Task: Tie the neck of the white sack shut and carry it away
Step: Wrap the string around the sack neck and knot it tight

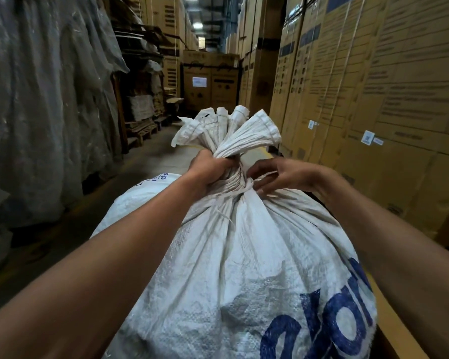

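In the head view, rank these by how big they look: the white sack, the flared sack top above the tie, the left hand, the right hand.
1. White sack
2. Flared top
3. Left hand and right hand: they look alike, so unranked.

White sack point(231, 255) with blue print

The woven cloth is white with dark blue letters; the boxes point(373, 86) beside are brown.
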Motion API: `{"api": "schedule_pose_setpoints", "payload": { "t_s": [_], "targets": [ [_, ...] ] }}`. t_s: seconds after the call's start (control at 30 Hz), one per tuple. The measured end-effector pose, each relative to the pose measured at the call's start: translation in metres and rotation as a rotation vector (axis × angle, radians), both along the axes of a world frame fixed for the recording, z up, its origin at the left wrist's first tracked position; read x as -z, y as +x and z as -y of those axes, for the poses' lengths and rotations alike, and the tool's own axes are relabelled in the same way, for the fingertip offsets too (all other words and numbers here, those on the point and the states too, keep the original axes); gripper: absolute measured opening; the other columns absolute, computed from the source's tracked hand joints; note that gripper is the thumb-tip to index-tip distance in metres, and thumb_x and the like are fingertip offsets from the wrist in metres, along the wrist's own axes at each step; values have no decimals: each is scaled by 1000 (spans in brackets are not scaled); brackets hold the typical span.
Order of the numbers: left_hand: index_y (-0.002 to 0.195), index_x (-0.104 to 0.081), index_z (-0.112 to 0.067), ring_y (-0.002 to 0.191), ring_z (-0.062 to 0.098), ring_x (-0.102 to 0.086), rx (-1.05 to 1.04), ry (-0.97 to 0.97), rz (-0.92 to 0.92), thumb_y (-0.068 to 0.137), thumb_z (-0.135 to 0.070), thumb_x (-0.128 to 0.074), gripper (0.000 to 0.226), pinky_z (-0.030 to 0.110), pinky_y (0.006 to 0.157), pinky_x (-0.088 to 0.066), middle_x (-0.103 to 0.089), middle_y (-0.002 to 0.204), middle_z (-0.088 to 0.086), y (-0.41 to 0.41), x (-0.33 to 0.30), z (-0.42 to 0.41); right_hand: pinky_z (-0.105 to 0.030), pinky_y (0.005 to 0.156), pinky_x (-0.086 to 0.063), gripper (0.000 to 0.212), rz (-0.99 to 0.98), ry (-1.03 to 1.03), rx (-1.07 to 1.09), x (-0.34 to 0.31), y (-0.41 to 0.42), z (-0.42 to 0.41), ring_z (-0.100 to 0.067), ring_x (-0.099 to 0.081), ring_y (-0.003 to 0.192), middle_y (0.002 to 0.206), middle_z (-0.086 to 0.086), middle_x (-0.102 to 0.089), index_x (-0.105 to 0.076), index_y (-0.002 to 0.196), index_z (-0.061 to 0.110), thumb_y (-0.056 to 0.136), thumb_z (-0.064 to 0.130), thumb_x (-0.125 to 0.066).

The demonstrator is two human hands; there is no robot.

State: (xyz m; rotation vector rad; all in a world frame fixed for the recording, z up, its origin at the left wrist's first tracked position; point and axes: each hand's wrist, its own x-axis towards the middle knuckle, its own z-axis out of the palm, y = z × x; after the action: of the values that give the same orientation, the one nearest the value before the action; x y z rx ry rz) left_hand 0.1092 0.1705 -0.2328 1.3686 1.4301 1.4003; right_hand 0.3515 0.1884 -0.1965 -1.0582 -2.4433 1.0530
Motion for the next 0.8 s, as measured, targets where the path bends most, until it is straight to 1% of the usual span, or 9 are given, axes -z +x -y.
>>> {"api": "schedule_pose_setpoints", "payload": {
  "t_s": [0.07,0.13,0.2,0.3,0.4,0.47,0.6,0.73,0.8],
  "targets": [
    [111,-75,-17,94,25,-80,9,-9,6,63,-39,-94,56,44,88,-67,-82,98,5,1,-1,1,-42,102,-60,31,32,229,56,2,-8,4,-14,-76,106,121,4,-75,-76,119,22,90,16,-84],
    [112,-74,-17,93,25,-80,9,-15,13,59,-42,-93,61,47,89,-67,-83,98,6,1,-2,2,-44,94,-63,21,15,324,64,6,-12,6,-14,-78,98,113,4,-76,-77,112,21,92,20,-82],
    [110,-74,-16,90,26,-80,18,-18,35,66,-37,-93,52,44,80,-67,-82,98,9,0,-3,3,-44,91,-64,18,-37,367,102,7,-8,6,-15,-78,96,111,2,-76,-76,113,18,95,19,-79],
    [101,-72,-7,65,20,-70,43,-36,49,77,-31,-94,40,32,56,-57,-77,86,10,-1,-4,7,-44,88,-65,19,-255,360,225,6,6,3,-21,-75,102,115,-3,-73,-77,110,19,93,27,-80],
    [90,-70,-12,69,22,-65,22,-43,66,85,-27,-90,25,34,60,-54,-72,82,11,0,-3,7,-34,89,-55,18,-246,488,244,-2,25,4,-7,-70,102,115,7,-72,-79,99,27,89,42,-78],
    [86,-71,-14,75,23,-66,7,-22,68,82,-30,-91,26,37,67,-53,-73,80,8,1,-3,6,-31,87,-51,17,-183,443,198,-14,36,9,-6,-70,96,102,3,-77,-80,100,18,92,33,-78],
    [93,-73,-13,67,20,-67,-5,-16,50,82,-33,-92,30,32,62,-54,-75,77,5,2,-4,4,-34,82,-59,25,-165,155,-11,-42,38,31,-23,-72,88,100,-20,-75,-72,115,-2,99,17,-70],
    [108,-76,-16,84,23,-76,8,-16,41,64,-38,-95,52,41,79,-64,-82,93,5,8,-7,11,-30,61,-58,31,-212,76,-115,-75,16,60,-16,-61,64,79,-2,-66,-66,123,-8,105,17,-59],
    [118,-75,-10,76,17,-78,76,-8,124,71,-22,-94,52,27,75,-64,-80,90,8,11,-7,14,-29,53,-51,33,-254,80,-133,-86,1,69,-13,-56,54,74,0,-63,-68,123,-7,106,21,-59]
  ]
}}
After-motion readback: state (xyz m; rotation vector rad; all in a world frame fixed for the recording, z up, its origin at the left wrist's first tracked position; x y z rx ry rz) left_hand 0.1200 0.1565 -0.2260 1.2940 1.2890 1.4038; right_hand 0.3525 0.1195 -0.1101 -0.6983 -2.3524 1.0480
